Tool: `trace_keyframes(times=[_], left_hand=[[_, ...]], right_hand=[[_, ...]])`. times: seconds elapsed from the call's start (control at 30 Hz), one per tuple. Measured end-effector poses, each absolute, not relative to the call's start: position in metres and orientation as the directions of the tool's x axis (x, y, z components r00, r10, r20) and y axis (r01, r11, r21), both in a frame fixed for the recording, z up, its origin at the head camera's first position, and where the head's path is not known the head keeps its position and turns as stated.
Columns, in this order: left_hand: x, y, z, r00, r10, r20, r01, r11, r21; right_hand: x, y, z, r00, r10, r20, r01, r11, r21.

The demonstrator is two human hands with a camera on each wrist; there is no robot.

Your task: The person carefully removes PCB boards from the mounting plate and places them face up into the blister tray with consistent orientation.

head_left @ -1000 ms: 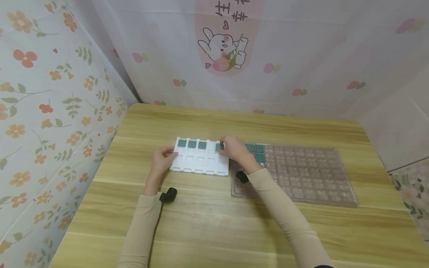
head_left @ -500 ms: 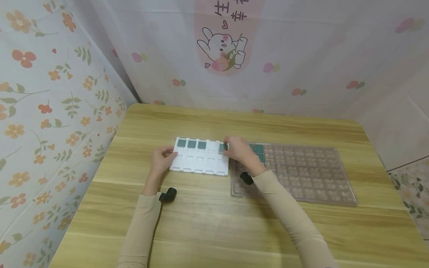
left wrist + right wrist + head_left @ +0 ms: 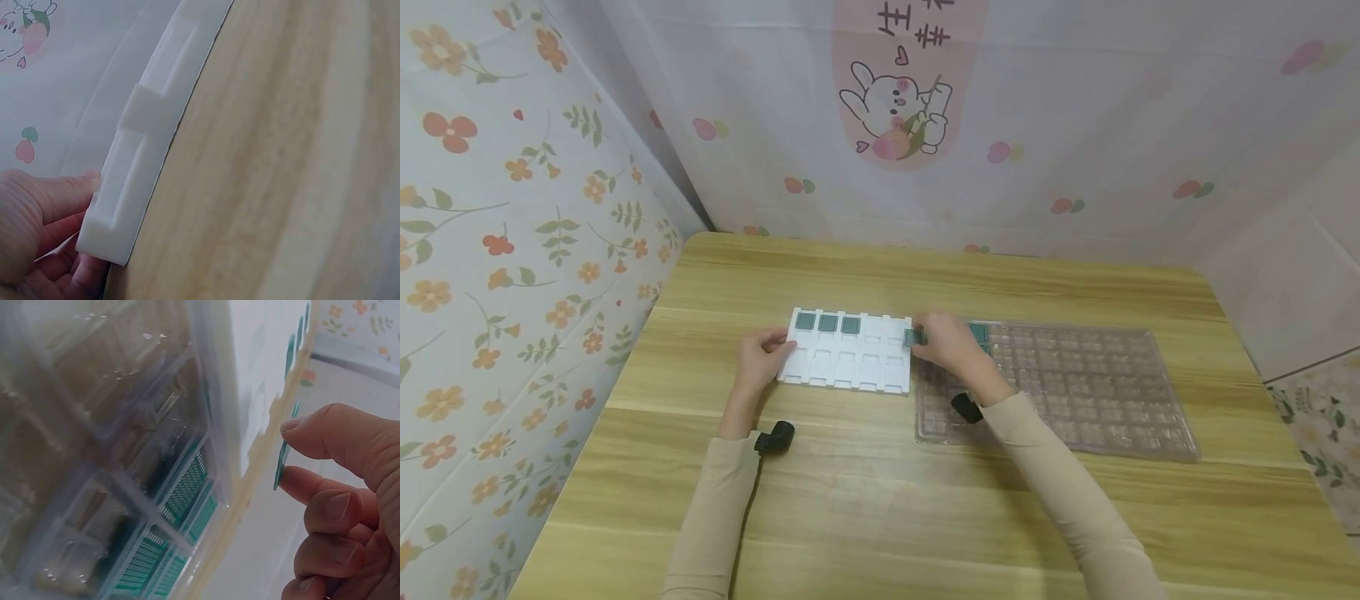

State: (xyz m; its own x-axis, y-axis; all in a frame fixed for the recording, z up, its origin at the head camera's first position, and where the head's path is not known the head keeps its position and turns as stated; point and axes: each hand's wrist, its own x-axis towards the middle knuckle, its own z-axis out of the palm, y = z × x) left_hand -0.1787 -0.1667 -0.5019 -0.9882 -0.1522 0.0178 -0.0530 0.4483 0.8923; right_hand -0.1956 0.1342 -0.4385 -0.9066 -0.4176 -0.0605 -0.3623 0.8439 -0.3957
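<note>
My left hand (image 3: 762, 358) grips the left edge of a white tray (image 3: 847, 360) with two rows of pockets, thumb on the edge in the left wrist view. Several green circuit boards (image 3: 828, 322) sit in the left pockets of its far row. My right hand (image 3: 955, 348) pinches one thin green circuit board (image 3: 286, 447) between thumb and forefinger, seen edge-on in the right wrist view. In the head view this board overlaps the white tray's right edge, beside a clear plastic tray (image 3: 1097, 392). More green boards (image 3: 187, 478) lie in the clear tray's near-corner pockets, partly hidden by my right hand.
Both trays lie on a wood-grain table (image 3: 865, 492), side by side with a narrow gap. A patterned curtain (image 3: 760, 125) hangs behind the table's far edge. Black wrist devices (image 3: 775, 437) are worn on both wrists.
My right hand has moved right with the green circuit board, from over the white tray's far-right pocket to the tray's right edge. The left hand keeps its grip on the tray.
</note>
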Motion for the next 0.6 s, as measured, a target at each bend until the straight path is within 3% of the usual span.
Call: trace_keyframes(times=[0.17,0.6], left_hand=[[-0.178,-0.167,-0.502,-0.989,-0.150,0.005,-0.063,0.446,0.893],[-0.178,-0.167,-0.503,-0.988,-0.151,0.009,-0.062,0.455,0.888]], right_hand=[[-0.190,0.140,-0.439,-0.904,-0.427,-0.029,-0.377,0.825,-0.421],[-0.178,0.152,-0.439,-0.915,-0.393,-0.093,-0.320,0.846,-0.428]])
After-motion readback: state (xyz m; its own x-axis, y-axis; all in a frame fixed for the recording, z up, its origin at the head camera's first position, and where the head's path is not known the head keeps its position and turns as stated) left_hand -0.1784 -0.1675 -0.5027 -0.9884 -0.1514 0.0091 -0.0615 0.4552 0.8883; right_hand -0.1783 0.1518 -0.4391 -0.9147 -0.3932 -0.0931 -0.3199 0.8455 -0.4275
